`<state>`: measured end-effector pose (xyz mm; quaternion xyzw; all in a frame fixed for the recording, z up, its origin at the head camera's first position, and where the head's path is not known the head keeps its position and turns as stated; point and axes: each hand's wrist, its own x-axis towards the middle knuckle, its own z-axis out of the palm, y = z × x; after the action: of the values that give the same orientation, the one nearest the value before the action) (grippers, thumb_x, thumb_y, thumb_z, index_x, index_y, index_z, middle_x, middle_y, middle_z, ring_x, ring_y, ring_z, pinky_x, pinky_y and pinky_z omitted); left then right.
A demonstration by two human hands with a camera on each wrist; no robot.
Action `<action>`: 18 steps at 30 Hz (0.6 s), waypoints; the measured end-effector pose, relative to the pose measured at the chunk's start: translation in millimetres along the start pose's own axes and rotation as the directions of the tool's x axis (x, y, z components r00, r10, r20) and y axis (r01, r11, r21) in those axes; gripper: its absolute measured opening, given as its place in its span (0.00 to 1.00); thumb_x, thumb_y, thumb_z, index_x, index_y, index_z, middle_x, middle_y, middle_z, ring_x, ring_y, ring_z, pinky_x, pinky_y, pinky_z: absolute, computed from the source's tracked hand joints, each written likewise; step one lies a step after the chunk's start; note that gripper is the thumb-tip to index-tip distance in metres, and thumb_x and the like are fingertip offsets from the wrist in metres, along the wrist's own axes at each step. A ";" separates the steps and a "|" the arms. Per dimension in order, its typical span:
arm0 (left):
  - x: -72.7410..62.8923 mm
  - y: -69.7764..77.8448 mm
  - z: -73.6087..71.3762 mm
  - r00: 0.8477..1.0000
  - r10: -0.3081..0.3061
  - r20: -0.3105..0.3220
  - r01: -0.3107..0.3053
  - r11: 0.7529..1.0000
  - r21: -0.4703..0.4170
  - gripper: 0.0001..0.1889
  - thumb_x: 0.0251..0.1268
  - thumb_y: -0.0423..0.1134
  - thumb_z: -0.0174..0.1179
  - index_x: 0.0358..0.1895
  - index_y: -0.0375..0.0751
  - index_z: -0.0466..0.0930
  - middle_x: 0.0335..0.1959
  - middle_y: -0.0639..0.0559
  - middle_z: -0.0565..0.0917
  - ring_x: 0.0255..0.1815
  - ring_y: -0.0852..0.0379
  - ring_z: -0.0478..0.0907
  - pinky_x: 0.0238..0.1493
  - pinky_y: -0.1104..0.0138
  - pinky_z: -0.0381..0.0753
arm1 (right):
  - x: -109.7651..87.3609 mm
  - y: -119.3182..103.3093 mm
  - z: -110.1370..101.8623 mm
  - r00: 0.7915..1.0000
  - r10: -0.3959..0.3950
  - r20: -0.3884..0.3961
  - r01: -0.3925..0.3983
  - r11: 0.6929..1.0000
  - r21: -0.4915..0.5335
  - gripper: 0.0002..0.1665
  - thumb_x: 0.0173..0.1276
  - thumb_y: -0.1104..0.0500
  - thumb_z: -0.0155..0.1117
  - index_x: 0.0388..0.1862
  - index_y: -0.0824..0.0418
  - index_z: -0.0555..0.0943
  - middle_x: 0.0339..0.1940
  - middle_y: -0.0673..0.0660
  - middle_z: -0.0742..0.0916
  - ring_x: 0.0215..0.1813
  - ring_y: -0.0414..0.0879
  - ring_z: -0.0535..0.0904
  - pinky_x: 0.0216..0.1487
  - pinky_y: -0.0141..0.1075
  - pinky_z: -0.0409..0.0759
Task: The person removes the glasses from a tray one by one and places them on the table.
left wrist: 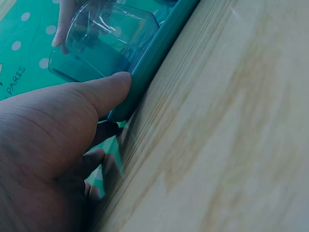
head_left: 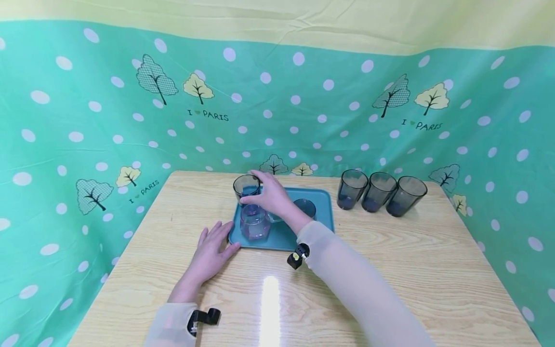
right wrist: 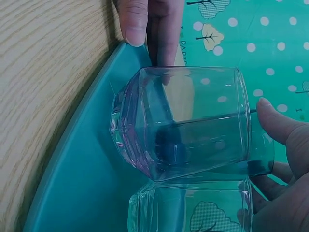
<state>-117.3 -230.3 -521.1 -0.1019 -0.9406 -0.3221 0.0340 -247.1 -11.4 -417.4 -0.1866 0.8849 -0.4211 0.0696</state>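
Note:
My right hand (head_left: 273,196) grips a dark drinking glass (head_left: 245,185) by its upper part, thumb on the near side, fingers round the far side. The glass stands upright at the back left of a blue tray (head_left: 284,238). Just in front of it is a clear, faceted glass (head_left: 255,227) with a pinkish base. A second clear glass (right wrist: 193,208) stands beside that one, partly hidden by my right hand in the head view. At the tray's front left corner my left hand (head_left: 212,251) touches the rim, with its thumb (left wrist: 113,89) on the edge and fingers spread.
Another dark glass (head_left: 306,207) is on the tray's right half, partly behind my right wrist. Three more dark glasses (head_left: 379,192) stand in a row to the right of the tray on the wooden table (head_left: 390,270). A green dotted curtain (head_left: 277,111) hangs behind.

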 end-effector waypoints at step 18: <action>0.5 -0.5 -0.2 1.000 -0.007 0.006 0.007 1.000 0.002 0.39 0.82 0.49 0.68 0.85 0.34 0.65 0.82 0.35 0.72 0.88 0.31 0.54 0.87 0.34 0.35 | 2.3 -0.1 3.2 1.000 0.017 -0.018 -0.018 0.999 -0.038 0.57 0.68 0.41 0.85 0.89 0.46 0.66 0.87 0.59 0.71 0.85 0.60 0.66 0.80 0.60 0.73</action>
<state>-117.9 -230.8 -521.2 -0.0994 -0.9413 -0.3212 0.0300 -248.2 -14.7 -419.3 -0.1761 0.8950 -0.4052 0.0618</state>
